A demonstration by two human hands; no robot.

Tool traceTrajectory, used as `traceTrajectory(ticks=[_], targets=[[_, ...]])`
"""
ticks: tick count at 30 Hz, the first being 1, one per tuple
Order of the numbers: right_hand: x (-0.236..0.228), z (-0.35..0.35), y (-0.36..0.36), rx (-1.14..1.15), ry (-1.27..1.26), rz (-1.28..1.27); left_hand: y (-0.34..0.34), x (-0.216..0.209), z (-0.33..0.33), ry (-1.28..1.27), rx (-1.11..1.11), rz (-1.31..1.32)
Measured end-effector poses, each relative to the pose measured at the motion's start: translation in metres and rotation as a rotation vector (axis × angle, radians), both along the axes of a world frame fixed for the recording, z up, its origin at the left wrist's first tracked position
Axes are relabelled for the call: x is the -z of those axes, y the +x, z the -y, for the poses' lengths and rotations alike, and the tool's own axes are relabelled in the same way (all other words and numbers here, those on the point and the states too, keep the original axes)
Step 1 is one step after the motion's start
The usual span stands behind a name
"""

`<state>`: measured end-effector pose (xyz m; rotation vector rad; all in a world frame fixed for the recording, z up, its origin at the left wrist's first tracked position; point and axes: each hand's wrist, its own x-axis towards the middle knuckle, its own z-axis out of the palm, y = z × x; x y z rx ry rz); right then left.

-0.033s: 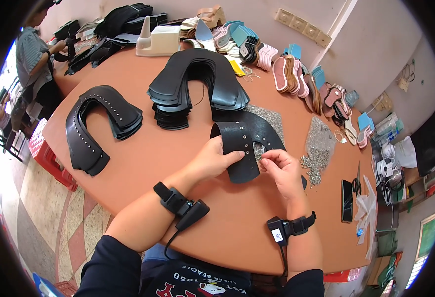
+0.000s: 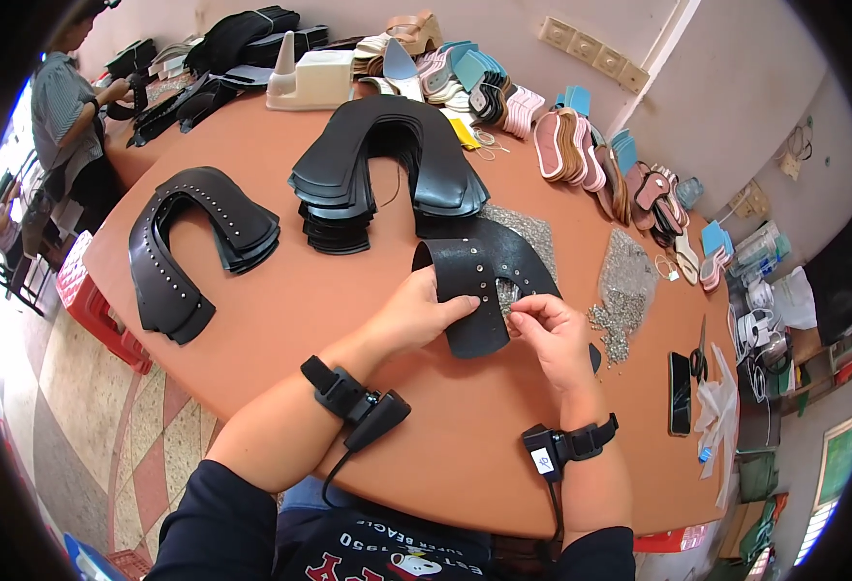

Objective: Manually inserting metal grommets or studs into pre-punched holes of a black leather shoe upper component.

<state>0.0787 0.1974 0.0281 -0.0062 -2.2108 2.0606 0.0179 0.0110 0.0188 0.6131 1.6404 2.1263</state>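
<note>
My left hand (image 2: 428, 312) grips a curved black leather piece (image 2: 477, 334), thumb on top and fingers underneath. Small silver studs dot this piece, and its far part rests over a bag of studs (image 2: 527, 232). Beside its right edge, my right hand (image 2: 554, 334) is closed in a pinch, thumb against forefinger. Whatever lies between those fingertips is too small to make out. Beyond my hands stands a thick stack of plain black curved pieces (image 2: 387, 126). Over at the left lies a smaller pile of studded black pieces (image 2: 169, 281).
Loose silver studs (image 2: 619, 324) spill from a clear bag at right. A phone (image 2: 679, 392), scissors (image 2: 699, 360) and plastic scraps (image 2: 716, 412) lie near the right edge. Shoe soles (image 2: 561, 145) and a cream tool (image 2: 309, 79) line the back. Another person (image 2: 67, 126) works at far left.
</note>
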Motion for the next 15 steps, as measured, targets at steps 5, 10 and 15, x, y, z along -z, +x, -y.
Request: traceTrajectory(ticks=[5, 10, 15], targets=[[0.003, 0.003, 0.002, -0.051, 0.147, -0.232, 0.001, 0.002, -0.001, 0.032, 0.04, -0.015], [0.01, 0.007, 0.0, -0.082, 0.14, -0.212, 0.0, 0.004, -0.002, 0.054, 0.068, -0.028], [0.016, 0.005, -0.001, -0.063, 0.126, -0.23, 0.002, 0.003, -0.002, 0.079, 0.094, -0.015]])
